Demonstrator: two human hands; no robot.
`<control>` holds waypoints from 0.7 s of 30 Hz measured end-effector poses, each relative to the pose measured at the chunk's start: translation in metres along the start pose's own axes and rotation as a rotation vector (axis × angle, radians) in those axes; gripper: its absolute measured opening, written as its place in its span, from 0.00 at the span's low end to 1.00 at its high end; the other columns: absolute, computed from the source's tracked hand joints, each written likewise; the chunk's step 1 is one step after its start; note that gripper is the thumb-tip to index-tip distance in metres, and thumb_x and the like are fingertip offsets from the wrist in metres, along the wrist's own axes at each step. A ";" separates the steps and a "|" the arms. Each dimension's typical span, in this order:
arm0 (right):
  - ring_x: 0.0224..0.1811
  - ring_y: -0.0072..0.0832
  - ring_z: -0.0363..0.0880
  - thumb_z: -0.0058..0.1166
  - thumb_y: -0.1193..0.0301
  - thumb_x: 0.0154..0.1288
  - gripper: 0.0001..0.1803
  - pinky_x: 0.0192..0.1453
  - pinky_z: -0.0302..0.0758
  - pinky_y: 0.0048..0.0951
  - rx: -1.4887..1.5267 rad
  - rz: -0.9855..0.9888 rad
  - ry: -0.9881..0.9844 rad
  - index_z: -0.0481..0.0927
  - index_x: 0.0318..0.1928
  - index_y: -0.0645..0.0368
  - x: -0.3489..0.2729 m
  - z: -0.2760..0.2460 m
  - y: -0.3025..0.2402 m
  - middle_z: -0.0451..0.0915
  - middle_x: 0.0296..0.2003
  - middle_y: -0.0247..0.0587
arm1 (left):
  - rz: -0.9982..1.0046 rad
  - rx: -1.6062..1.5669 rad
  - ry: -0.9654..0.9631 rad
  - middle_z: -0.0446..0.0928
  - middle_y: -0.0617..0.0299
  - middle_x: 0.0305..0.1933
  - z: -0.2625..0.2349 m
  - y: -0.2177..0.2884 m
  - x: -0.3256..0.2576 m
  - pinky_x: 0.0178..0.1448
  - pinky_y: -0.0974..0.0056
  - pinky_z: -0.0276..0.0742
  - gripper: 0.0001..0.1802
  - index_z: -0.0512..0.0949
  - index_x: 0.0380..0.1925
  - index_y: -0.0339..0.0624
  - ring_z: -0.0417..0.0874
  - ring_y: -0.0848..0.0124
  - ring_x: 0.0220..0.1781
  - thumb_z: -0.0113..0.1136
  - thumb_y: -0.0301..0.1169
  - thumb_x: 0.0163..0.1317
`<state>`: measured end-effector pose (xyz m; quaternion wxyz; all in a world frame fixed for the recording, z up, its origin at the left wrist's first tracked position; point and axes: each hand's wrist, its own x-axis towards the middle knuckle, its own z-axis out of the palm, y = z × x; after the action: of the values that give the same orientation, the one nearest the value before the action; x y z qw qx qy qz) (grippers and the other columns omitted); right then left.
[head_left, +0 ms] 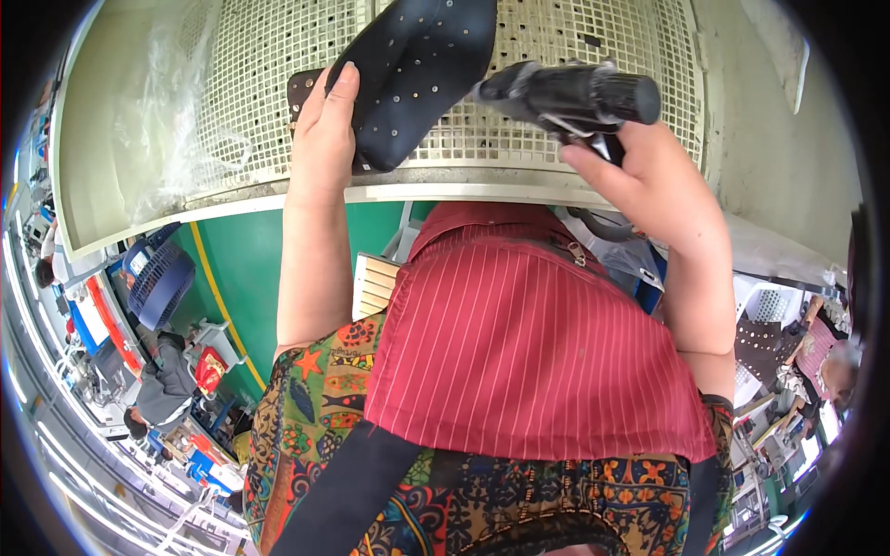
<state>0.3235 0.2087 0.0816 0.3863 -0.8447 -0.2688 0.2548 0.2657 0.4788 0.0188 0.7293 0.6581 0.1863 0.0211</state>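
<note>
Tilted black studded piece, black handheld tool

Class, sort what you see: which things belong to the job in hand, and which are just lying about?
In use:
- dark dotted piece, held by the left hand
- black handheld tool, held by the right hand
- pale mesh surface beneath

Apparently incidental:
- clear plastic, left
- blue fan, background

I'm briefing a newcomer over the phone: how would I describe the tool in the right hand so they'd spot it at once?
Find the pale grid across the top of the view. Over its right part, the right hand holds a black, gun-shaped tool, narrow end leftward. Unlike the thin, bright-spotted black piece in the left hand, it is thick and rounded.
</note>
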 end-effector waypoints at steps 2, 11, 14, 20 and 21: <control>0.34 0.50 0.76 0.56 0.65 0.58 0.19 0.40 0.72 0.40 -0.027 -0.009 0.082 0.73 0.46 0.65 -0.004 -0.002 0.006 0.77 0.31 0.54 | 0.002 0.037 0.013 0.77 0.56 0.48 0.002 -0.001 0.002 0.52 0.70 0.72 0.24 0.72 0.54 0.32 0.78 0.73 0.48 0.44 0.41 0.70; 0.33 0.45 0.76 0.58 0.68 0.58 0.18 0.40 0.72 0.37 0.015 -0.104 0.135 0.74 0.46 0.64 -0.010 -0.013 0.003 0.78 0.32 0.53 | -0.040 0.062 -0.014 0.78 0.56 0.45 0.009 0.007 0.014 0.47 0.71 0.74 0.23 0.72 0.53 0.32 0.79 0.73 0.43 0.44 0.41 0.70; 0.33 0.43 0.76 0.58 0.68 0.58 0.18 0.40 0.72 0.36 0.001 -0.105 0.180 0.74 0.47 0.64 -0.013 -0.018 -0.003 0.78 0.31 0.52 | -0.048 0.075 -0.029 0.79 0.55 0.45 0.007 0.006 0.020 0.46 0.71 0.75 0.23 0.72 0.53 0.31 0.80 0.73 0.42 0.44 0.40 0.70; 0.32 0.45 0.77 0.58 0.67 0.57 0.18 0.39 0.73 0.36 -0.049 0.042 0.237 0.75 0.46 0.62 -0.022 -0.022 0.004 0.78 0.29 0.52 | -0.086 0.085 -0.023 0.79 0.54 0.45 0.008 0.007 0.029 0.45 0.70 0.76 0.22 0.71 0.53 0.31 0.80 0.72 0.43 0.44 0.39 0.69; 0.33 0.45 0.77 0.58 0.67 0.57 0.18 0.39 0.73 0.37 -0.041 0.066 0.192 0.75 0.46 0.62 -0.024 -0.020 0.000 0.78 0.29 0.52 | -0.093 0.063 -0.022 0.79 0.54 0.45 0.010 0.008 0.031 0.45 0.70 0.76 0.22 0.71 0.53 0.32 0.80 0.72 0.43 0.44 0.39 0.69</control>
<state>0.3191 0.1825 0.0983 0.3844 -0.8813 -0.2079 0.1797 0.2988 0.4786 0.0194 0.7105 0.6714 0.2090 -0.0259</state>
